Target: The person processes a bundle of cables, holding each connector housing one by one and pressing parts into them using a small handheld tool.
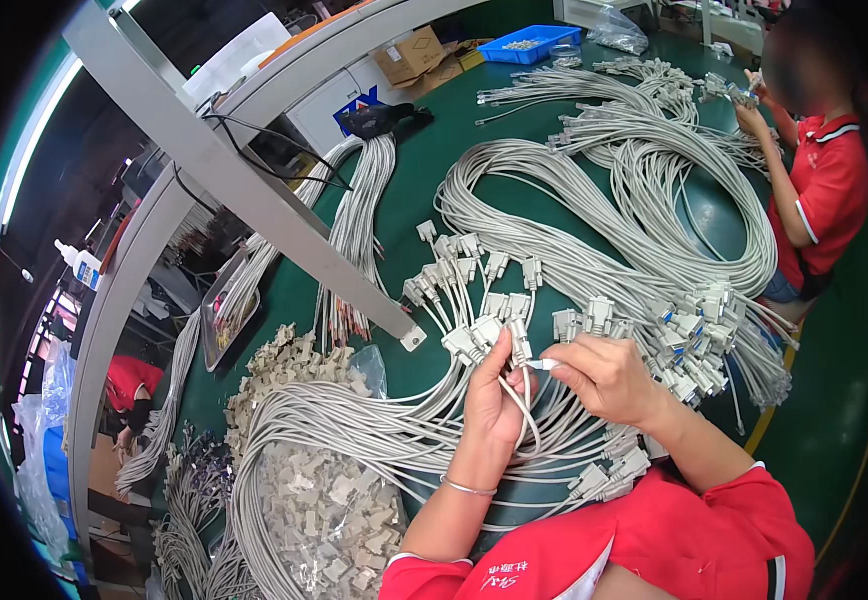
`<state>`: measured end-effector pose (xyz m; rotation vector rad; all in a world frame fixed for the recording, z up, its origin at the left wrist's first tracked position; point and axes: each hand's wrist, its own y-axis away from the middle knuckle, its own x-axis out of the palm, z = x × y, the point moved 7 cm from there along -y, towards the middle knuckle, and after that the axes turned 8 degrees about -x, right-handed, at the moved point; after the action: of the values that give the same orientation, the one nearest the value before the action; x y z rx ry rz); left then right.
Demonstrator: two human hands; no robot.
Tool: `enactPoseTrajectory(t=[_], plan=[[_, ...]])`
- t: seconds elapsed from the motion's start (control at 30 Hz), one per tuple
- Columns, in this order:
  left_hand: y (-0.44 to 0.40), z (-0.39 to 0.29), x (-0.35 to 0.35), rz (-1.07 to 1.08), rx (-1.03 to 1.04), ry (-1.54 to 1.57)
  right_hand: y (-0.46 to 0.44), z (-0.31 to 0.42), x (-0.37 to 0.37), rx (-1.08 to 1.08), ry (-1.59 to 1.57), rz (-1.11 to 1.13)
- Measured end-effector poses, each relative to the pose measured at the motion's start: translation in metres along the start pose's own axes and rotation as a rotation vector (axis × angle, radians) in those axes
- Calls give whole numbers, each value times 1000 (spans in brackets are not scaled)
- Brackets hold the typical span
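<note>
My left hand (494, 400) is closed around the cable end of a beige D-sub connector (520, 342), its cable looping below the fingers. My right hand (606, 376) pinches a small white piece (545, 364) between thumb and forefinger, right beside that connector. I cannot make out what kind of piece it is. More beige connectors on grey cables (454, 265) fan out just beyond my left hand. To the right of my right hand lies a pile of connectors (699, 325), some with blue faces.
Long grey cable bundles (514, 165) coil over the green table (419, 160). Loose beige shells (329, 510) fill a plastic bag at lower left. A metal post (244, 170) slants across the left. A co-worker in red (822, 185) handles connectors at right. A blue tray (529, 45) stands at the back.
</note>
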<state>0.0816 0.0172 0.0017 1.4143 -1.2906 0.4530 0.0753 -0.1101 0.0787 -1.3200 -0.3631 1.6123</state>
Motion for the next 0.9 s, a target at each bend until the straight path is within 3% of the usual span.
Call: enactPoseTrajectory(t=[0.9], plan=[[-1,4,-3,20,-28,-59,-1,1,-5,35,-51,11]])
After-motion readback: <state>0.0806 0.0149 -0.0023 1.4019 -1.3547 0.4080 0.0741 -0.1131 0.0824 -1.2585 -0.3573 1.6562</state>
